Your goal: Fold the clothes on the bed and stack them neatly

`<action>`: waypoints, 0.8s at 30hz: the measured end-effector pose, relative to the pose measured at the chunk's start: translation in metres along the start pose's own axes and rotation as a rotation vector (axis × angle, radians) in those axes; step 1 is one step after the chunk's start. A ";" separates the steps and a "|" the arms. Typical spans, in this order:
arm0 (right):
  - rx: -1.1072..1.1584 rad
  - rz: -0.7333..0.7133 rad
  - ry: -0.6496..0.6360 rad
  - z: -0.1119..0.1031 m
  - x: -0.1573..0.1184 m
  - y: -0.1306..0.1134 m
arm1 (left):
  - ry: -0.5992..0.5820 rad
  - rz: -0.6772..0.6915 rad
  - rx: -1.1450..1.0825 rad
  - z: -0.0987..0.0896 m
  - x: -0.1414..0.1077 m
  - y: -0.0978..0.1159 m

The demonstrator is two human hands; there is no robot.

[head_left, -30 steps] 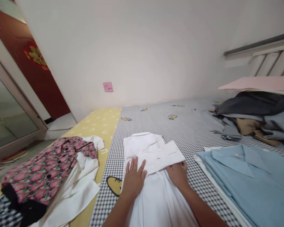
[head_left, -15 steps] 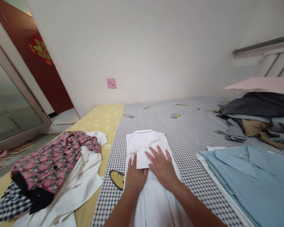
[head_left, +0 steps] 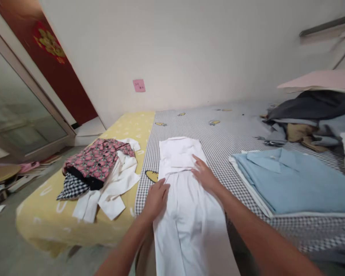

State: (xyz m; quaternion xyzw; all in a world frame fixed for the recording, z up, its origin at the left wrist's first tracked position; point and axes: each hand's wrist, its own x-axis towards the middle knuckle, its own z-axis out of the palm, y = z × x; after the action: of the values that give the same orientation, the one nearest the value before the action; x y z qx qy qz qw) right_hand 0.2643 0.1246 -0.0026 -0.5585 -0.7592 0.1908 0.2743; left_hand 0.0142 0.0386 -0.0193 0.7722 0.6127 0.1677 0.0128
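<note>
A long white garment, folded narrow, runs from the bed towards me, its lower part hanging over the front edge. Across its upper part lies a flat folded band, like a cuff. My left hand rests at the garment's left edge below the band, its fingers loosely bent and its thumb apart from them. On the right side, my right hand touches the cloth by the end of the band, fingers stretched out and apart.
To the left, a pink floral garment lies over white clothing on the yellow sheet. Folded light blue shirts lie to the right. Behind them is a pile of dark clothes. A wall bounds the bed at the back.
Both hands have moved off the middle of the garment towards its sides, the left one lower down. The view has shifted, so more of the bed's front edge and floor shows.
</note>
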 end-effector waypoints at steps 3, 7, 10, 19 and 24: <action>0.131 0.041 0.326 -0.007 -0.090 0.021 | 0.046 0.078 -0.015 -0.002 -0.091 -0.010; -0.028 0.079 0.383 0.017 -0.229 0.076 | 0.088 0.125 0.053 0.004 -0.184 -0.012; -0.212 0.070 0.270 0.046 -0.307 0.111 | 0.138 0.098 0.207 -0.002 -0.213 -0.005; -0.516 -0.150 0.202 0.026 -0.301 0.066 | 0.026 0.497 0.425 -0.029 -0.198 0.045; -0.418 -0.517 -0.149 0.004 -0.270 0.049 | -0.032 0.663 0.293 -0.012 -0.191 0.041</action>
State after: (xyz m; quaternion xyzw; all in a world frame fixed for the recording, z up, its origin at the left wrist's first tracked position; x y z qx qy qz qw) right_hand 0.3592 -0.1176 -0.0904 -0.3762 -0.9163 -0.0047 0.1371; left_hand 0.0127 -0.1549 -0.0453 0.9250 0.3464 0.0613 -0.1434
